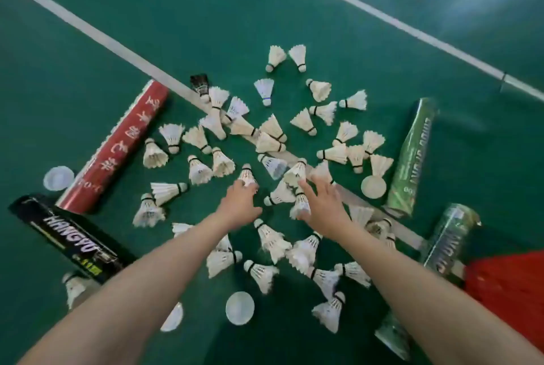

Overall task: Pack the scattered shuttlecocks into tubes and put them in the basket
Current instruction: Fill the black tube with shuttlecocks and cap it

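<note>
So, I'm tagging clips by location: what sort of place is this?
Most likely a badminton court: green floor with white lines, scattered shuttlecocks and their tubes.

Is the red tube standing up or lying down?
Lying down: the red tube rests lengthwise on the floor, its lettering facing up.

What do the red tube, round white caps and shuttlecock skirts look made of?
Red tube: likely coated cardboard, glossy; light streaks run along its printed wrap. Round white caps: probably thin plastic, slightly translucent, smooth-edged discs. Shuttlecock skirts: apparently real feather, matte off-white, with separate vanes and ragged tips; blur leaves synthetic possible.
</note>
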Available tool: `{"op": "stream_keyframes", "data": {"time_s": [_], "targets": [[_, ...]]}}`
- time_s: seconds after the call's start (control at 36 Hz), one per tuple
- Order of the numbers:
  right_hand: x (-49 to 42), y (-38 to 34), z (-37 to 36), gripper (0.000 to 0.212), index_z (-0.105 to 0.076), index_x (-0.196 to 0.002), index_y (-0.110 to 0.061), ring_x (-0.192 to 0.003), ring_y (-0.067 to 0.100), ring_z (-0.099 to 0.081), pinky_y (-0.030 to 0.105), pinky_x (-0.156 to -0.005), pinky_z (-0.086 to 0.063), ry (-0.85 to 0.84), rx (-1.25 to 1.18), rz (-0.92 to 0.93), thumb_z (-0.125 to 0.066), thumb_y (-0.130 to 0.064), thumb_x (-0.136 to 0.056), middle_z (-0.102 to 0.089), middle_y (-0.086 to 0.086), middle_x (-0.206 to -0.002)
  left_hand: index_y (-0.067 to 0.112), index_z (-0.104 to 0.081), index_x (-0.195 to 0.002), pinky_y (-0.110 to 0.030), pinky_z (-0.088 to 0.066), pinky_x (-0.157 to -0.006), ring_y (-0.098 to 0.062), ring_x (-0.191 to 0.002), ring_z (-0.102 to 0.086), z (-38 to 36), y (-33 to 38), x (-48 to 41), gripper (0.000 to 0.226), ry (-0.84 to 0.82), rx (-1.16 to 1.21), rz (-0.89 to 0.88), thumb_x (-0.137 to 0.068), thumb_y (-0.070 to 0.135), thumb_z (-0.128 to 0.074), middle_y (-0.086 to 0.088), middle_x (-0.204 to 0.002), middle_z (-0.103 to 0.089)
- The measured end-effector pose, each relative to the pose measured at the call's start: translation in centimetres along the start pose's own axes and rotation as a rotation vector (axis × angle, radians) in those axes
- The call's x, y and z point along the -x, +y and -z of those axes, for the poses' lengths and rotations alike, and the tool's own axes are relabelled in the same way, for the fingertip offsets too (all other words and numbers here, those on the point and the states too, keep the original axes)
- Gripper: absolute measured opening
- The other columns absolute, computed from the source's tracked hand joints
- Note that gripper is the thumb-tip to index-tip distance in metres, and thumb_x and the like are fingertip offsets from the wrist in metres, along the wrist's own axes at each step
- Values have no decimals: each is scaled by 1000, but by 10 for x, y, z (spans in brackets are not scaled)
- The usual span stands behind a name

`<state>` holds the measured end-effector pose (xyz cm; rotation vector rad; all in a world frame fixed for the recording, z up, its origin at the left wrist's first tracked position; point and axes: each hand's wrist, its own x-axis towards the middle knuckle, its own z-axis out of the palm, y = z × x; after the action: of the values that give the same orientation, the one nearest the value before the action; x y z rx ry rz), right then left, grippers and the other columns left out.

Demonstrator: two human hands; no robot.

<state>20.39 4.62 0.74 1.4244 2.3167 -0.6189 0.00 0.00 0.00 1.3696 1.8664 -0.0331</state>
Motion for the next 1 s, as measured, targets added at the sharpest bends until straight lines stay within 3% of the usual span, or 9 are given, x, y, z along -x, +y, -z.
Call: {"op": "stream_keyframes", "data": {"time_s": [0.17, 0.28, 0.44, 0.56, 0.67, 0.72, 0.86, 0.92, 1.0], "targets": [[-28, 9, -48, 64, -18, -145, -19, -141, 35, -15, 53, -106, -33, -17, -95, -68, -54, -25, -93, -6, 13, -156, 17, -24, -147, -45, -35, -106, -28, -136, -26, -40, -11, -33, 64, 15, -98, -116, -91, 24, -55, -8, -149, -26], [-37, 11, -67, 54, -25, -142, -22, -133, 37, -26, 47, -92, -43, -4, -198, -96, -47, -12, -93, -8, 13, -154, 12, -20, -147, -40, -36, -103, -28, -131, -32, -63, 1, -53, 63, 158, -186, -250, -94, 26, -51, -8, -144, -34], [-30, 18, -85, 45, -40, -133, -20, -109, 32, -45, 39, -84, -45, 6, -266, -41, -43, -1, -92, -36, 12, -131, 7, -13, -147, -42, -45, -91, -32, -125, -40, -86, 15, -59, 67, 140, -302, -217, -92, 12, -52, -13, -140, -38], [-20, 26, -79, 54, -43, -134, -25, -84, 28, -52, 37, -72, -47, -59, -251, -36, -39, 6, -89, -44, 10, -121, 6, -30, -130, -38, -42, -71, -31, -104, -51, -88, 20, -48, 46, 105, -277, -207, -90, 7, -52, -14, -123, -46], [-8, 28, -60, 60, -48, -135, -22, -108, 27, -51, 34, -90, -46, 54, -362, -79, -40, 12, -85, -42, 8, -132, 3, -26, -132, -35, -34, -55, -28, -70, -47, -75, 26, -27, 49, 66, -218, -235, -89, 3, -49, -18, -125, -37], [4, 26, -46, 60, -48, -136, -17, -119, 26, -45, 29, -93, -39, 118, -435, -78, -34, 14, -87, -39, 7, -138, 0, -26, -131, -37, -37, -58, -29, -70, -47, -61, 28, -14, 47, 54, -189, -224, -89, 4, -48, -20, -131, -33], [42, 11, -19, 58, -41, -141, -15, -131, 24, -37, 27, -100, -32, 69, -536, -48, -27, 9, -90, -36, 10, -144, 0, -21, -135, -36, -38, -78, -36, -100, -48, -28, 28, 33, 54, 97, -112, -196, -89, 10, -48, -20, -131, -31], [57, 4, -20, 53, -43, -140, -12, -124, 25, -44, 30, -100, -36, 37, -506, -35, -26, 5, -93, -40, 13, -141, 3, -18, -137, -35, -37, -76, -31, -95, -47, -22, 28, 56, 56, 86, -110, -198, -89, 10, -46, -18, -124, -37], [75, -7, -30, 47, -43, -139, -10, -93, 22, -58, 31, -74, -48, -12, -545, -73, -27, 0, -96, -49, 16, -135, 6, -17, -138, -33, -36, -77, -25, -92, -43, -21, 23, 92, 59, 30, -203, -186, -89, 16, -50, -14, -115, -41]]}}
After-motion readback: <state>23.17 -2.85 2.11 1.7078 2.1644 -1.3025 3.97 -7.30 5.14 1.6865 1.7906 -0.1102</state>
